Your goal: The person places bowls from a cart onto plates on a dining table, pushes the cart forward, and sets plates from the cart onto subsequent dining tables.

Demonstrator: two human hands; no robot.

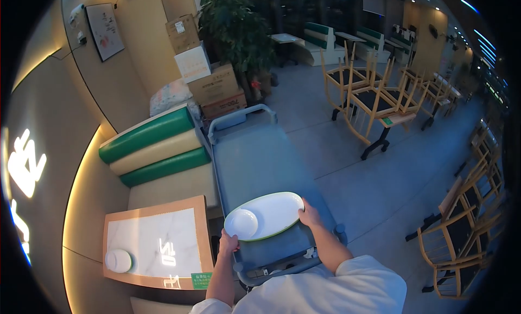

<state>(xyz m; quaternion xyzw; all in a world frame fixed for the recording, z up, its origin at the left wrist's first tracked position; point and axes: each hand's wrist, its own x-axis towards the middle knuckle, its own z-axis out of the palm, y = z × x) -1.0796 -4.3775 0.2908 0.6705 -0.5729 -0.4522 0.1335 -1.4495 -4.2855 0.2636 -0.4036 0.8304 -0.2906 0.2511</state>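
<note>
A long oval white platter with a green edge is held level in front of me, above the near half of a grey-blue trolley. At its left end is a small round white dish; whether it is loose or part of the platter I cannot tell. My left hand grips the platter's left edge, thumb on top. The right end is gripped by my right hand. Fingers under the platter are hidden on both sides.
Left of the trolley stands a marble-topped table with white dishes and a green card. Behind it is a green and cream bench. Cardboard boxes and a plant stand beyond. Chairs rest upturned on tables at right.
</note>
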